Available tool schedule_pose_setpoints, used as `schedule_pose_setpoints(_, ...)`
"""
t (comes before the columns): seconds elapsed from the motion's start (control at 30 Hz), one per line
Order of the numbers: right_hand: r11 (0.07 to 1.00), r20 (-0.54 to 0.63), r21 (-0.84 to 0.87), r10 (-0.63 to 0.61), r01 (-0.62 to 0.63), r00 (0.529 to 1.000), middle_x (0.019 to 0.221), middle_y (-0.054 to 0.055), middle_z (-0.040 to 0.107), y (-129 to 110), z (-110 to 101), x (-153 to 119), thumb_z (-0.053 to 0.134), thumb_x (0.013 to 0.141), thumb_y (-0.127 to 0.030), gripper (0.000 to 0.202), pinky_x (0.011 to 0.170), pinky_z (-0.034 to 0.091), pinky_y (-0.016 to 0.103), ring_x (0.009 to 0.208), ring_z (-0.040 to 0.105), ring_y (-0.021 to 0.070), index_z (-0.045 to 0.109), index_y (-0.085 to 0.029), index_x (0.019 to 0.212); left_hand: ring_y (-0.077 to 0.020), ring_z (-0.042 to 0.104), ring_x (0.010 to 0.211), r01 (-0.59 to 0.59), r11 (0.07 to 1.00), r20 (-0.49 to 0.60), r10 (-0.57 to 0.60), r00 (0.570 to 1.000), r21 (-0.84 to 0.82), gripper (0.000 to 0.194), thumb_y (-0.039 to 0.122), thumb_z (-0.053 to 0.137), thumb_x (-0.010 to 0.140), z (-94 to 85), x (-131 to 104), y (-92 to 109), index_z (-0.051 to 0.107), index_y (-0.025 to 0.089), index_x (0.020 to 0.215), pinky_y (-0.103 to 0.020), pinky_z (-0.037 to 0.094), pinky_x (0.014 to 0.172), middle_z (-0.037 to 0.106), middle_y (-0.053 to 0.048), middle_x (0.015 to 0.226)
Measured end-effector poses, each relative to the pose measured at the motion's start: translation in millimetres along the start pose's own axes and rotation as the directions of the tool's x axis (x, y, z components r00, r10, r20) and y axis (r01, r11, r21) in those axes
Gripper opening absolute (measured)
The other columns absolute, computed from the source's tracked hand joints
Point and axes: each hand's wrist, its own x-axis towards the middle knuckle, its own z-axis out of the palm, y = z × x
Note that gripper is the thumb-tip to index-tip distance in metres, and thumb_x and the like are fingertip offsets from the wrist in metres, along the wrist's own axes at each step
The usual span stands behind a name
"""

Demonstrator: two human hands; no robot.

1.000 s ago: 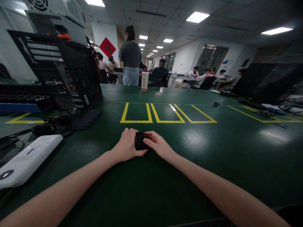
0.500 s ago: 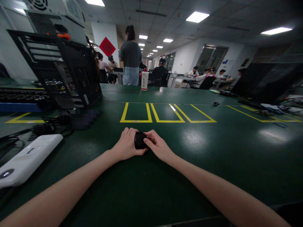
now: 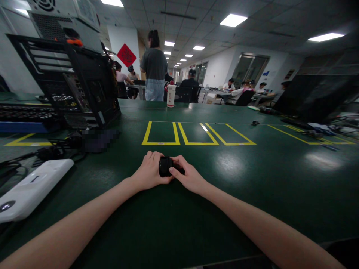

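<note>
Between my two hands is a small black rounded object (image 3: 166, 167), much like a camera lens; its exact kind is hard to make out. My left hand (image 3: 149, 170) wraps round its left side, fingers over the far side and thumb along the near bottom. At its right end, my right hand (image 3: 187, 175) grips with the thumb on the near side and the fingers behind. A dark part shows in the gap between right thumb and forefinger. Both hands rest low over the dark green table (image 3: 174, 224), in front of yellow tape outlines (image 3: 161, 143).
To the left stand an open black computer case (image 3: 92, 86), tangled black cables (image 3: 53, 151) and a white elongated device (image 3: 36, 188). A paper cup (image 3: 171, 96) stands at the far edge. A small black round piece (image 3: 255, 123) lies right of the outlines. People sit and stand beyond the table.
My right thumb has slid slightly down and toward me along the black object, and the right hand has turned a little. My left hand keeps its place.
</note>
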Motion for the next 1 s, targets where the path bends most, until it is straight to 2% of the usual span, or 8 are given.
schedule_pose_setpoints(0.17, 1.0, -0.05, 0.01, -0.01, 0.011, 0.999, 0.097, 0.003, 0.057, 3.5, 4.2, 4.2, 0.039, 0.087, -0.035, 0.02, 0.084, 0.041, 0.038, 0.093, 0.054, 0.018, 0.046, -0.022, 0.101, -0.0234, 0.042, 0.083, -0.008, 1.0, -0.019, 0.008, 1.0, 0.013, 0.061, 0.057, 0.058, 0.063, 2.1, -0.4, -1.1, 0.044, 0.012, 0.101, -0.038, 0.04, 0.075, 0.048, -0.009, 0.093)
schedule_pose_setpoints(0.4, 0.998, -0.015, 0.008, 0.055, -0.055, 0.998, 0.105, 0.007, 0.054, 3.5, 1.5, 4.5, 0.041, 0.086, -0.035, 0.029, 0.086, 0.04, 0.039, 0.1, 0.05, 0.0201, 0.045, -0.021, 0.111, -0.0238, 0.042, 0.084, -0.01, 1.0, -0.012, 0.01, 1.0, 0.006, 0.058, 0.056, 0.058, 0.063, 0.3, 0.0, 1.1, 0.045, 0.012, 0.1, -0.039, 0.04, 0.076, 0.048, -0.009, 0.093)
schedule_pose_setpoints(0.6, 0.999, -0.021, -0.035, -0.028, 0.027, 0.999, 0.11, 0.004, 0.051, -1.7, -0.5, -1.3, 0.051, 0.08, -0.026, 0.034, 0.089, 0.039, 0.04, 0.102, 0.049, 0.0191, 0.042, -0.024, 0.113, -0.0239, 0.043, 0.084, 0.011, 1.0, 0.016, -0.011, 1.0, -0.003, 0.054, 0.053, 0.056, 0.066, -2.1, 0.6, 1.2, 0.045, 0.013, 0.1, -0.038, 0.04, 0.075, 0.048, -0.009, 0.094)
schedule_pose_setpoints(0.77, 0.998, -0.057, -0.039, -0.045, 0.043, 0.997, 0.101, 0.004, 0.055, -4.5, 1.0, -0.7, 0.041, 0.087, -0.03, 0.02, 0.087, 0.039, 0.04, 0.097, 0.051, 0.0183, 0.046, -0.023, 0.105, -0.0241, 0.042, 0.084, 0.003, 1.0, 0.005, -0.003, 1.0, -0.005, 0.057, 0.056, 0.057, 0.064, -2.0, 0.3, 1.5, 0.045, 0.013, 0.1, -0.039, 0.04, 0.076, 0.048, -0.009, 0.094)
schedule_pose_setpoints(0.87, 0.999, -0.09, -0.038, -0.03, 0.027, 0.995, 0.099, 0.004, 0.055, -3.5, 2.4, 1.8, 0.04, 0.087, -0.031, 0.018, 0.085, 0.041, 0.038, 0.095, 0.052, 0.018, 0.047, -0.023, 0.101, -0.0241, 0.043, 0.084, 0.002, 1.0, 0.001, -0.002, 1.0, -0.007, 0.058, 0.057, 0.057, 0.063, -1.9, 0.1, 1.6, 0.045, 0.013, 0.099, -0.039, 0.04, 0.076, 0.048, -0.009, 0.094)
schedule_pose_setpoints(1.0, 0.999, -0.097, -0.027, 0.033, -0.035, 0.995, 0.104, 0.006, 0.054, -0.9, 3.2, 3.9, 0.042, 0.085, -0.032, 0.025, 0.084, 0.041, 0.038, 0.098, 0.05, 0.0188, 0.045, -0.02, 0.108, -0.024, 0.043, 0.084, 0.004, 1.0, 0.003, -0.004, 1.0, -0.009, 0.059, 0.058, 0.056, 0.064, -2.4, -0.2, 1.6, 0.045, 0.013, 0.1, -0.039, 0.04, 0.075, 0.048, -0.009, 0.094)
